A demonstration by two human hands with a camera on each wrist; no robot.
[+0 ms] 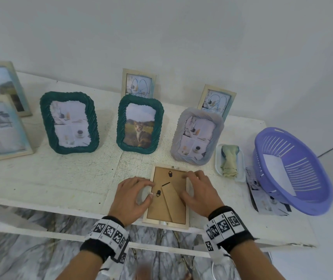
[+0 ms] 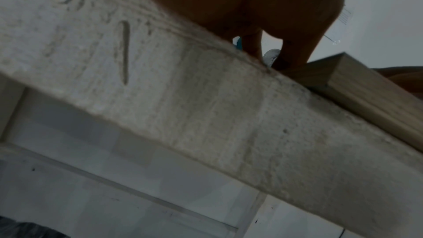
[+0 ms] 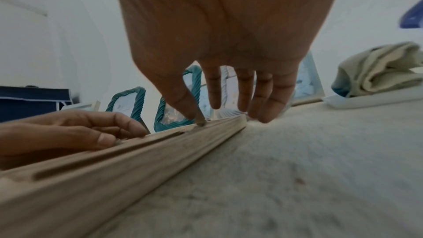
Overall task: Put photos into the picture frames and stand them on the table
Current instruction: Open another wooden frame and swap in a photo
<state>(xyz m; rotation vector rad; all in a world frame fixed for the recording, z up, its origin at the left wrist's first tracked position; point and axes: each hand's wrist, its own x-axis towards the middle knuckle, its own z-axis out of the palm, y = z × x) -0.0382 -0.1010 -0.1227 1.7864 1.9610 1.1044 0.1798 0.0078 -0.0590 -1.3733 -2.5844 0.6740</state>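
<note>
Right at the front edge of the white table (image 1: 64, 178) a pale wooden frame (image 1: 168, 223) is lying face down, brown backing board (image 1: 159, 211) up, with its fold-out stand (image 1: 173, 201) lying flat on the board. Both hands are working on it from either side. The left hand (image 1: 131, 196) is sitting over the frame's left rail, fingers curled, and the fingertips (image 1: 150, 194) are pinching at a small tab by the black hanger clip (image 1: 158, 193) on the backing. The right hand (image 1: 199, 191) is lying over the right rail with fingers fairly straight, pressing down rather than wrapping anything; in the right wrist view the thumb tip (image 3: 200, 121) is touching the top of the rail while the other fingers are hanging past it toward the table.

Just right of the frame, a folded greenish cloth (image 1: 229, 160) is sitting in a small white tray (image 1: 218, 164), and further right a purple plastic basket (image 1: 294, 172) is resting on some loose photo prints (image 1: 262, 201).

Behind the hands, three filled frames are standing in a row: two dark green rope-edged ones (image 1: 69, 122) (image 1: 139, 123), the second showing a cat, and a grey-blue one (image 1: 196, 136). Two small pale frames (image 1: 138, 83) (image 1: 216, 102) are standing against the wall behind them, and two larger pale frames (image 1: 2, 128) are at far left.
</note>
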